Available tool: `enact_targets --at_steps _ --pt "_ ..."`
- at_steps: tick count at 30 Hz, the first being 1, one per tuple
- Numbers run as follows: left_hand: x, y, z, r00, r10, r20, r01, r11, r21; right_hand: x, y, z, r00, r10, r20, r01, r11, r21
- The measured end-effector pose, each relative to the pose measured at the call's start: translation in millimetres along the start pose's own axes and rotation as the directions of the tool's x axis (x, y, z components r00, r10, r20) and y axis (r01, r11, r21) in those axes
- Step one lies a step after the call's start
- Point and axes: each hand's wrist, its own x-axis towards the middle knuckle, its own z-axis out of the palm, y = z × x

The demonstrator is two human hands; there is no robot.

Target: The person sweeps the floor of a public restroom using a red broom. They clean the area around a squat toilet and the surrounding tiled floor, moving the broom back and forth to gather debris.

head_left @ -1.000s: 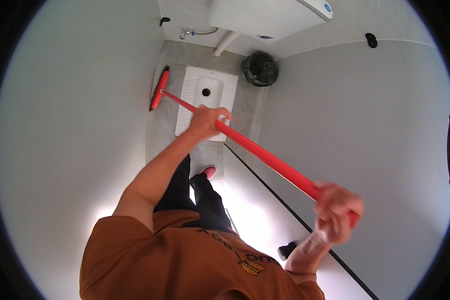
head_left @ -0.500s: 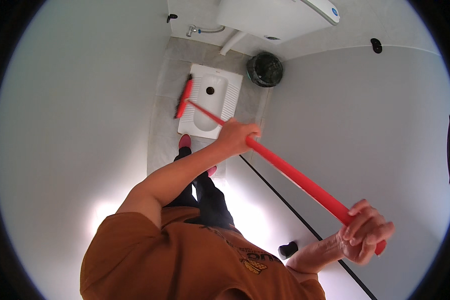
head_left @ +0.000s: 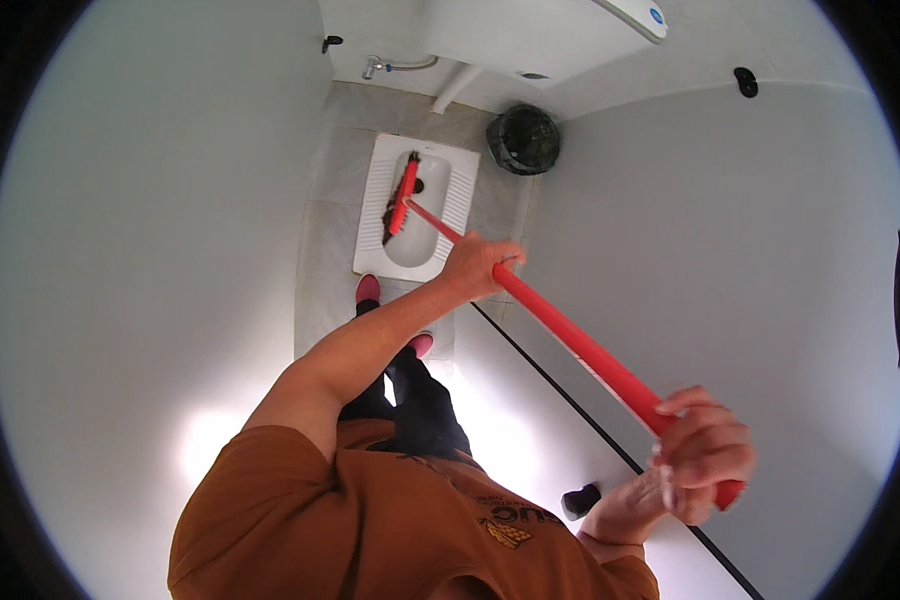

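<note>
- Left hand (head_left: 475, 265) and right hand (head_left: 703, 455) both clench the red brush handle (head_left: 570, 340).
- Brush head (head_left: 402, 197) sits in the squat toilet pan (head_left: 455, 195), well beyond the lower grip.
- Hard strokes might splash dirty water onto the pink shoes (head_left: 368, 288).

Narrow stall, walls close on both sides of the white ceramic squat toilet pan (head_left: 415, 205).
The plain grey left wall (head_left: 150, 250) and grey partition wall (head_left: 730, 250) hem in a thin strip of tiled floor (head_left: 320, 260); a round black waste bin (head_left: 523, 140) fills the far right corner just beside the pan; a white cistern (head_left: 530, 35) and its pipe (head_left: 455, 88) overhang the far end; the long red plastic broom (head_left: 570, 335) crosses the gap diagonally; free floor lies left of the pan.
</note>
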Motion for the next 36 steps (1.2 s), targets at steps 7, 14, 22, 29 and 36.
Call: enact_targets --at_steps 7,14,22,29,36 --pt "67 -89 -71 0.981 0.019 0.194 -0.061 0.975 0.214 -13 66 36 0.895 0.312 -0.32 -0.294 0.95 0.104" --pt "75 -115 -5 0.828 0.041 0.559 -0.104 0.991 0.081 -36 65 28 0.845 0.384 -0.373 -0.398 0.916 0.04" --pt "97 8 16 0.696 -0.046 0.717 -0.051 0.992 0.112 -54 21 -29 0.874 0.08 -0.478 0.028 0.976 0.214" --pt "115 -74 36 0.981 0.124 0.149 -0.128 0.992 0.015 -29 81 29 0.855 0.16 -0.493 -0.213 0.976 -0.052" --pt "43 -47 59 0.901 -0.116 0.418 0.097 0.993 0.067 -28 64 -6 0.871 0.245 -0.427 -0.198 0.969 0.15"
